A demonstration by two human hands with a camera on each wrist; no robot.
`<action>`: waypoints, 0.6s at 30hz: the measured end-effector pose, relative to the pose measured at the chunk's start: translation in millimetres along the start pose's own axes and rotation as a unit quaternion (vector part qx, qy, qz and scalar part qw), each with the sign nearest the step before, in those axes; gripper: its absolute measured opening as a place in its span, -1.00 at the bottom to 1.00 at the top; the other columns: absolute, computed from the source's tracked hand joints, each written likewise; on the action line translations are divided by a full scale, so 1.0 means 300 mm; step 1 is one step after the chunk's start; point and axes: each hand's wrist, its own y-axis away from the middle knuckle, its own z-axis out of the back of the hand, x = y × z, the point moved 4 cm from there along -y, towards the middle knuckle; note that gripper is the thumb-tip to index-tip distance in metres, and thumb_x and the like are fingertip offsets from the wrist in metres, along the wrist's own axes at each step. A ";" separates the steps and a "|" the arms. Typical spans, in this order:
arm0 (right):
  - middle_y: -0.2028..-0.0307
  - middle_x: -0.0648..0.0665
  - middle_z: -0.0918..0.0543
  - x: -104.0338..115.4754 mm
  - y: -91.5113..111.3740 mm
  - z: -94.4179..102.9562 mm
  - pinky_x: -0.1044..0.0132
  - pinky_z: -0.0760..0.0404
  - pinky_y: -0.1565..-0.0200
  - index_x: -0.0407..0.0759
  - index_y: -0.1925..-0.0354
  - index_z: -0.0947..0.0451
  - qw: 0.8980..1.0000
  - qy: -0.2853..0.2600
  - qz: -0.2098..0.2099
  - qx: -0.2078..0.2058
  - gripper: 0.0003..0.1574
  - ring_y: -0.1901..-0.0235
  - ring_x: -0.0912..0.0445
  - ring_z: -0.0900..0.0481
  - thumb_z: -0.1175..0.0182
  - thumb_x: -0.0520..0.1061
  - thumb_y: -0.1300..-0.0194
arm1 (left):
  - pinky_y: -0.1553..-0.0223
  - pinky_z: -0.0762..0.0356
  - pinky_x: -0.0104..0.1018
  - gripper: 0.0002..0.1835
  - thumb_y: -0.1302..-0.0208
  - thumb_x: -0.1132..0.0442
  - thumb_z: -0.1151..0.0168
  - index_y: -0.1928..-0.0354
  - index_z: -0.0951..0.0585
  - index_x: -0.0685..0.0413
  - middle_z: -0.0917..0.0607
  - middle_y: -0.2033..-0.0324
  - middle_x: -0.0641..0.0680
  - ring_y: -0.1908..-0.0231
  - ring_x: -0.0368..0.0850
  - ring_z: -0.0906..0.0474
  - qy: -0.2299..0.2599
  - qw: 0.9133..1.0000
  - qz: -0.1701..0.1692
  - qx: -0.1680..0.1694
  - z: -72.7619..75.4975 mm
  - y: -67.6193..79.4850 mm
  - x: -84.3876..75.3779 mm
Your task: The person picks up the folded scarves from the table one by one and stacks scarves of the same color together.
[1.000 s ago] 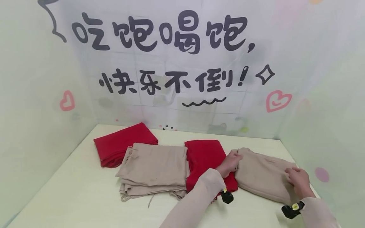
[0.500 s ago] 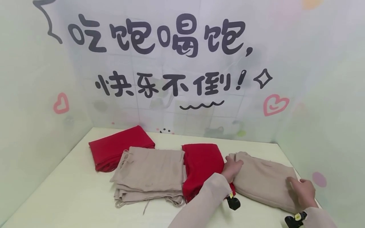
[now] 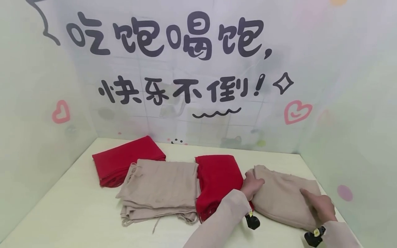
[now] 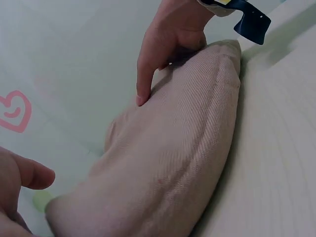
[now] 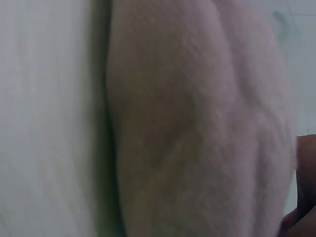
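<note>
A folded beige cloth (image 3: 280, 194) lies at the right of the table (image 3: 80, 213). My left hand (image 3: 252, 184) rests on its left edge, fingers spread flat on the fabric. My right hand (image 3: 319, 205) lies on the cloth's right end, with its index finger stretched out across the top. In the left wrist view the beige cloth (image 4: 173, 163) bulges in a soft roll; the right hand (image 4: 168, 44) presses one fingertip into it, and my left hand (image 4: 19, 177) shows only its thumb. The right wrist view is a blur of beige cloth (image 5: 197, 123).
A folded red cloth (image 3: 218, 179) lies just left of my left hand, then another folded beige cloth (image 3: 161, 187) and a second red cloth (image 3: 124, 160). Printed walls enclose the table on the back, left and right. Black wrist mounts (image 3: 252, 222) sit near the front edge.
Both hands have gone from bunching the ends of the beige cloth to lying flatter on it. The right hand's index finger now reaches further over the top.
</note>
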 end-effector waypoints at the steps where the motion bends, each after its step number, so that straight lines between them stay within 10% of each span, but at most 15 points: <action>1: 0.36 -0.44 -0.49 -0.001 0.001 -0.002 0.19 -0.46 0.35 -0.66 0.20 -0.34 1.000 0.009 0.002 0.003 0.03 0.31 -0.14 -0.47 -0.09 0.40 -0.15 | -0.08 -0.44 0.04 -0.34 -0.09 0.29 -0.19 -0.23 -0.20 0.32 -0.50 0.06 0.26 0.00 0.11 -0.46 0.003 1.000 -0.002 0.000 -0.006 -0.002 0.009; 18: 0.28 -0.55 -0.54 -0.029 0.008 -0.016 0.07 -0.51 0.36 -0.73 0.03 -0.30 0.995 0.092 0.018 0.025 0.21 0.36 -0.17 -0.57 0.13 0.50 -0.22 | 0.00 -0.47 0.00 -0.34 -0.02 0.40 -0.19 -0.20 -0.20 0.33 -0.50 0.13 0.29 0.07 0.12 -0.47 -0.020 1.000 -0.016 0.004 -0.036 0.005 0.038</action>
